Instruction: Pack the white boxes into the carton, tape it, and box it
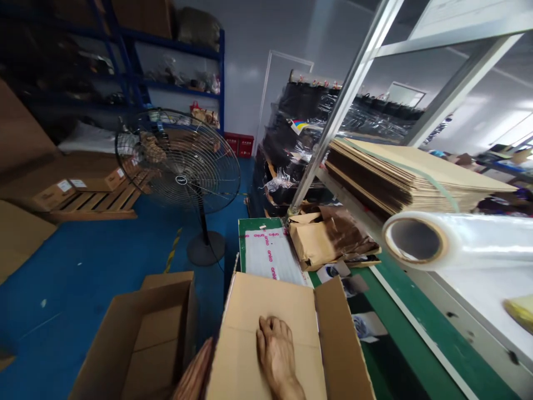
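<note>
A cardboard box (237, 311) stands in front of me on the green workbench, one flap (341, 333) sticking out on its right. My right hand (275, 350) rests palm down on the cardboard in its middle, fingers slightly bent and holding nothing visible. Along the box's left side lies my left hand (195, 369), partly cut off by the lower edge, its fingers stretched out against the outer wall. Just behind the box is a white package (270, 253) with pink-printed tape.
An open, empty-looking carton (137, 333) stands at lower left. A floor fan (183, 172) is beyond it. Crumpled brown paper (325, 239) and several small cards lie on the green bench (400, 333). A plastic film roll (449, 241) and stacked cardboard sheets (400, 166) are at right.
</note>
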The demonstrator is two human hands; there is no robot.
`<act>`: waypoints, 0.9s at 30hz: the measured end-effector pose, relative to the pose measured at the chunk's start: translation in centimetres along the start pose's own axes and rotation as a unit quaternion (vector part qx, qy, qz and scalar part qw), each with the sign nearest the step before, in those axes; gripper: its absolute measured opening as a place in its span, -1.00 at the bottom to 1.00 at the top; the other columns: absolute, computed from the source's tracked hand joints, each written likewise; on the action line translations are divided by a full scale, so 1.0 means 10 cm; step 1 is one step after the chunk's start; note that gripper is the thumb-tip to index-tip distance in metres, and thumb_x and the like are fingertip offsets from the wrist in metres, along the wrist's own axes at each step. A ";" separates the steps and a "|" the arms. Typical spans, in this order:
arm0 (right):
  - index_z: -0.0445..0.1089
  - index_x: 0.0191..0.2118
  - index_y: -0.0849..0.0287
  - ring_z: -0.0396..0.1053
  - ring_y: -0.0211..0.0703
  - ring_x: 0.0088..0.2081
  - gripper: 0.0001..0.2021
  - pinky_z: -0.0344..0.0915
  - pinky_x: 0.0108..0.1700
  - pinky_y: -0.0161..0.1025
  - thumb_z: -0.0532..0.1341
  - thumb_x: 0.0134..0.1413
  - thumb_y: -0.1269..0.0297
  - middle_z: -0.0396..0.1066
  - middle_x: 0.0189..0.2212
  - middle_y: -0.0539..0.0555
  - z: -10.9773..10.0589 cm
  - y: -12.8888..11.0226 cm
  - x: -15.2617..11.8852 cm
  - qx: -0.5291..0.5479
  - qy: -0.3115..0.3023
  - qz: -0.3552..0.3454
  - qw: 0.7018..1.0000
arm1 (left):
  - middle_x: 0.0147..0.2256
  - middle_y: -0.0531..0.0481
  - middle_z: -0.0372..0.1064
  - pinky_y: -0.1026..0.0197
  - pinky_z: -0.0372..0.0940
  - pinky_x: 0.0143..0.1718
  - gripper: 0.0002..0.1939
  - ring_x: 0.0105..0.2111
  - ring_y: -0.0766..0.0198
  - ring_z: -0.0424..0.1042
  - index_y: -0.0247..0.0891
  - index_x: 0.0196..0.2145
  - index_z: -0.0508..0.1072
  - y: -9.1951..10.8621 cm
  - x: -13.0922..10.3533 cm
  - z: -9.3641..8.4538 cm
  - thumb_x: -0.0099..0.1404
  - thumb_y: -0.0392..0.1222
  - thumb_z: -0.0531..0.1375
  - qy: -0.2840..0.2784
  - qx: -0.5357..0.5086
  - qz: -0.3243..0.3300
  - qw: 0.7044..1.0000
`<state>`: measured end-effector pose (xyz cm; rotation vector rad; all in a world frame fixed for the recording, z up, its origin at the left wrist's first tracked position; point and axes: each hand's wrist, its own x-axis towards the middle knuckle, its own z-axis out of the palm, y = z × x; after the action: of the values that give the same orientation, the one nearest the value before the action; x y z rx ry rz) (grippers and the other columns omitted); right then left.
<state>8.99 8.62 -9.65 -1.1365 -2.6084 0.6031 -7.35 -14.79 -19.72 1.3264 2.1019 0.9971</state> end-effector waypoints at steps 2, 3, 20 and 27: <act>0.53 0.02 0.04 0.37 0.12 -0.04 -0.60 0.27 0.11 0.10 -0.03 0.32 0.34 0.50 -0.12 0.18 -0.06 0.07 0.03 0.093 0.011 0.016 0.995 | 0.48 0.02 -0.19 -0.28 0.08 0.38 -0.12 0.43 -0.25 -0.07 0.15 0.46 -0.17 0.00 0.13 -0.04 0.33 0.13 0.19 -0.074 0.087 0.093 0.989; 0.56 -0.05 0.03 0.39 0.10 -0.04 -0.61 0.27 0.11 0.07 -0.02 0.29 0.35 0.51 -0.13 0.16 -0.07 0.12 0.04 0.137 0.017 0.021 0.990 | 0.47 0.04 -0.20 -0.32 0.08 0.36 -0.19 0.43 -0.25 -0.08 0.19 0.45 -0.17 0.01 0.19 -0.05 0.39 0.09 0.14 -0.103 0.125 0.119 0.980; 0.05 0.40 -0.10 -0.18 0.18 0.47 -0.45 -0.15 0.46 0.37 -0.06 0.38 -0.05 -0.15 0.46 0.03 0.22 -0.22 -0.02 0.017 -0.019 0.054 0.998 | 0.51 -0.22 -0.34 -0.07 -0.21 0.47 -0.26 0.49 0.01 -0.29 -0.45 0.46 -0.08 0.50 1.23 -0.50 0.52 0.09 -0.16 0.179 -0.242 -0.291 0.908; 0.08 0.40 -0.04 -0.20 0.15 0.48 -0.46 -0.14 0.47 0.34 -0.08 0.40 -0.03 -0.12 0.46 0.02 0.10 -0.27 0.00 0.065 -0.003 0.045 0.997 | 0.35 -0.18 0.24 0.01 0.11 0.40 -0.39 0.37 0.02 0.18 -0.28 0.30 0.33 0.77 1.53 -0.11 0.44 0.12 0.08 -0.009 -0.323 -0.270 0.907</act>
<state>6.96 6.69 -9.30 -1.2164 -2.4938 0.7831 -10.32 0.77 -13.08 0.3914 1.7261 1.2476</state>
